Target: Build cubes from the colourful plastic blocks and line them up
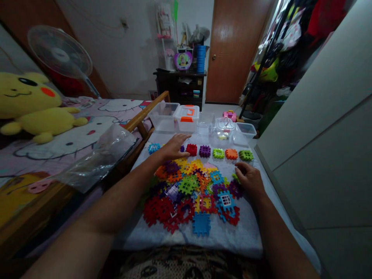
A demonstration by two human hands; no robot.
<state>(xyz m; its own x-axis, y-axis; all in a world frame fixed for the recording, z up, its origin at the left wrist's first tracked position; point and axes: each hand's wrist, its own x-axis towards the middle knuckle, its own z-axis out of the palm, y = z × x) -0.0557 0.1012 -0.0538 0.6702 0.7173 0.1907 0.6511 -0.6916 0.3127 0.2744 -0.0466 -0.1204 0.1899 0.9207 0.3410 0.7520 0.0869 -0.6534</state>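
Note:
My left hand (176,146) is open, fingers stretched out over the row of plastic building blocks, close to a red block (191,150). The row also has a blue block (154,148), a purple one (205,151), a lime one (218,153), an orange one (231,154) and a green one (246,155); my hand partly covers others. My right hand (250,178) has its fingers curled at the right edge of a loose pile of notched flat pieces (188,185), beside a small green piece (235,178). What its fingers hold, if anything, is hidden.
Behind the row stand an open clear bin (162,120), a box with orange latches (187,121) and smaller clear containers (245,130). A wooden bed rail (145,112) with a plastic bag (99,159) borders the left. A white cabinet (325,155) rises at right.

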